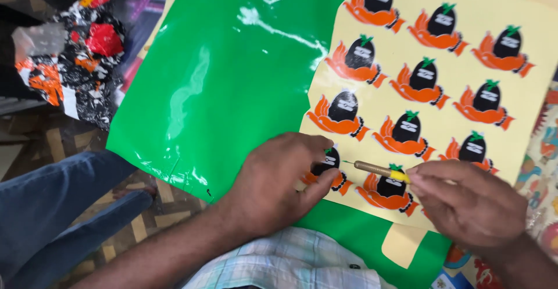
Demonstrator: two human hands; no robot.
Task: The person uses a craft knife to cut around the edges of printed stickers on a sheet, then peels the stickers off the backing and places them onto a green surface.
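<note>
Nearest me, my left hand is pressing flat on one sticker at the near edge of the cream sticker sheet, fingers spread, grasping nothing, while my right hand is pinching a thin pointed tool toward it. I'm judging the sheet light, floppy and easily creased, best held at its edge. Beyond, it is lying across glossy green film.
</note>
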